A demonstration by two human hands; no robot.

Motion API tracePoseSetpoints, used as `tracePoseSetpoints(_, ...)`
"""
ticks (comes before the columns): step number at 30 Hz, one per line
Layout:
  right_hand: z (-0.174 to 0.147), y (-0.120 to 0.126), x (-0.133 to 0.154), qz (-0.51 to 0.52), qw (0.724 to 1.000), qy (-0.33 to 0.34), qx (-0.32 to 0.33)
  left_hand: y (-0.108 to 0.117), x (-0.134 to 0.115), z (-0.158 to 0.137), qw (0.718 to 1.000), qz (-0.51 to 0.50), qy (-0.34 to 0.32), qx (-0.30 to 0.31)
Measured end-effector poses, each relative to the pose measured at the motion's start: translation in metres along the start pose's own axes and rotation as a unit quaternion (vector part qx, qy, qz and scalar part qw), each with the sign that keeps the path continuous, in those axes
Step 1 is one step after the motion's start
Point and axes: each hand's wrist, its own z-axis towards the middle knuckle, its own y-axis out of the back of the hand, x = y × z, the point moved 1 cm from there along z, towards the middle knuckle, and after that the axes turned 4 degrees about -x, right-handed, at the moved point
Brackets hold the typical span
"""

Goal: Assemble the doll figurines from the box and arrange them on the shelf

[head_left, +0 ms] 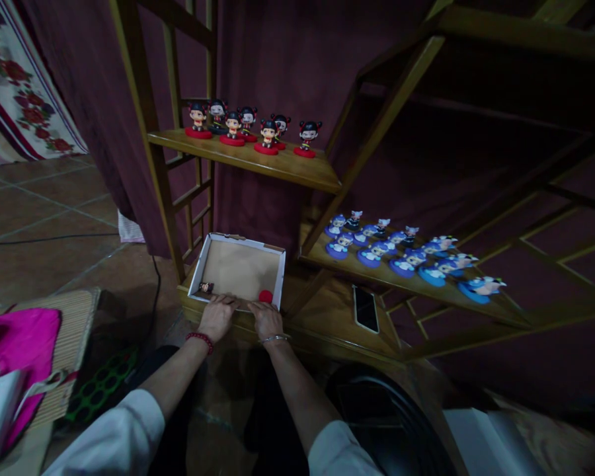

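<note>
A shallow cardboard box (pixel 242 261) with white walls sits on the low wooden shelf in front of me. My left hand (pixel 218 316) is closed at its near wall, fingers curled over the rim. Close beside it, my right hand (pixel 266 320) grips the same wall, its fingertips almost meeting the left ones. Whether anything small lies under the fingers is hidden. In the box, a small dark-haired figurine piece (pixel 206 287) lies in the near left corner. A round red disc (pixel 265 296) lies near the right corner.
Several black-haired figurines on red bases (pixel 266 139) stand on the upper shelf (pixel 277 165). Several blue-based figurines (pixel 374 253) fill the right shelf. A phone (pixel 365 309) lies below them. A black round-rimmed object (pixel 391 410) stands at lower right, a pink cloth (pixel 34 337) at left.
</note>
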Motion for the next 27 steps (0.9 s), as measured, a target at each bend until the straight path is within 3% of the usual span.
tracePoseSetpoints(10, 0.001, -0.007, -0.004, 0.042, 0.997, -0.011, -0.070, 0.010, -0.009, 0.002, 0.995, -0.026, -0.015, -0.092)
tracePoseSetpoints(16, 0.005, -0.010, 0.000, 0.049, 0.998, -0.004, -0.043, 0.009, -0.010, 0.002, 0.999, -0.026, -0.010, -0.046)
tracePoseSetpoints(22, 0.003, 0.017, 0.012, 0.009, 0.999, -0.043, 0.006, 0.011, -0.006, 0.005, 0.997, -0.056, -0.027, -0.040)
tracePoseSetpoints(25, 0.002, 0.029, 0.016, -0.015, 0.994, -0.107, 0.010, 0.015, -0.004, 0.013, 0.996, -0.081, 0.010, -0.043)
tracePoseSetpoints(27, 0.002, 0.031, 0.017, -0.030, 0.991, -0.131, 0.013, 0.019, -0.002, 0.020, 0.993, -0.079, 0.071, -0.041)
